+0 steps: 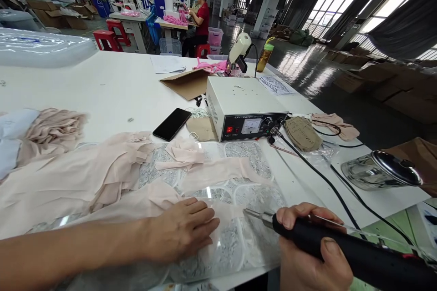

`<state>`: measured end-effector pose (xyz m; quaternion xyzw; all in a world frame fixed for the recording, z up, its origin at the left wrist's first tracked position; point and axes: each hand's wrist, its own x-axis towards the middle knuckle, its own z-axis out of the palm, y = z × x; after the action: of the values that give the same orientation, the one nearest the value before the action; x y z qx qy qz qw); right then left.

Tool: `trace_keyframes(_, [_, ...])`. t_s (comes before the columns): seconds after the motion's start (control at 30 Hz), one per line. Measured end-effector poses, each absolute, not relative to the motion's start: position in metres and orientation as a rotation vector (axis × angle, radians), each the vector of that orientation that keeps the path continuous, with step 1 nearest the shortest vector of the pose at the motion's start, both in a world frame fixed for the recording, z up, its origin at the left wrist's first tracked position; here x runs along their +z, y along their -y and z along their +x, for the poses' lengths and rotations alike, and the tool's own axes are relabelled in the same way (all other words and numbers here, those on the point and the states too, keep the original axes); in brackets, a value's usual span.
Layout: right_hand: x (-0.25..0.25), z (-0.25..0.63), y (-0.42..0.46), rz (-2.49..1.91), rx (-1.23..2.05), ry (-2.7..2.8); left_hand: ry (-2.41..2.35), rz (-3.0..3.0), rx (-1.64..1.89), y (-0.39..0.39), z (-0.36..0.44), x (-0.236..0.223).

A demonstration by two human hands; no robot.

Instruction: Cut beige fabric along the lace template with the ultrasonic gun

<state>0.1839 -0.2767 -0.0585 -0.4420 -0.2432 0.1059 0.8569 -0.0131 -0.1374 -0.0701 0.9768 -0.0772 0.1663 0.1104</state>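
Observation:
My left hand [186, 232] lies flat with its fingers stretched out, pressing a strip of thin beige fabric [225, 211] onto a clear plastic template sheet [262, 252]. In my right hand [314, 254] is a black ultrasonic hand tool [327, 241], my fingers wrapped round its body. Its narrow metal tip points left and sits at the right end of the fabric strip; whether it touches cannot be told. Another beige piece [218, 173] lies just beyond on the sheet. To the left, more beige fabric [68, 173] is spread in loose layers.
A white control box [246, 95] with a dial and black cables [317, 173] stands behind the sheet. Near it are a phone [171, 124], cardboard [186, 82], a metal canister [378, 170] and a bottle [264, 57]. A person in red [202, 18] sits at a sewing machine beyond.

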Motion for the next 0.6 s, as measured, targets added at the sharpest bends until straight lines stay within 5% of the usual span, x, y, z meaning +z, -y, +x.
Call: trace_keyframes(0.6, [-0.061, 0.182, 0.297, -0.926, 0.318, 0.554, 0.342, 2.868, 0.453, 0.138, 0.003, -0.077])
